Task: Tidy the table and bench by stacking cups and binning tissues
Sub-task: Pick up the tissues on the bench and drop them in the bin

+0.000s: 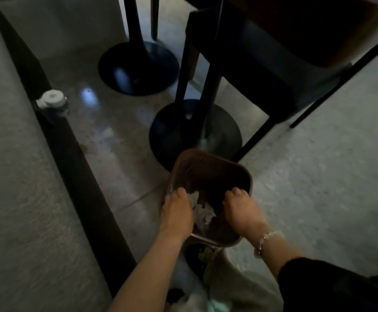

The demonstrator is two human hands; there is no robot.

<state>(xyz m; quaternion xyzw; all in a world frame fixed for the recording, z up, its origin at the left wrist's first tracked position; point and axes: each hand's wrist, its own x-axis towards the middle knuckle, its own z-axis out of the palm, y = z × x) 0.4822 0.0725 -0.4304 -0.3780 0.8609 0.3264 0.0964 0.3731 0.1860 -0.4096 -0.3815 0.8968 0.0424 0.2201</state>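
A brown, rounded-square bin (250, 179) stands on the floor in front of me. Both my hands reach down into it. My left hand (178, 212) is at the bin's left side, fingers bent over a wad of white tissues (202, 212); white shows on both sides of that hand. My right hand (240, 210), with a bead bracelet at the wrist, is at the bin's right side. Its fingertips curl down out of sight, apart from the tissues. A white lidded cup (53, 101) sits on the bench's dark edge at the left.
A grey cushioned bench (14, 176) with a dark wooden edge runs along the left. Two black round table bases (138, 66) (194, 131) stand on the shiny floor beyond the bin. A dark chair (273, 70) with thin black legs is at the upper right.
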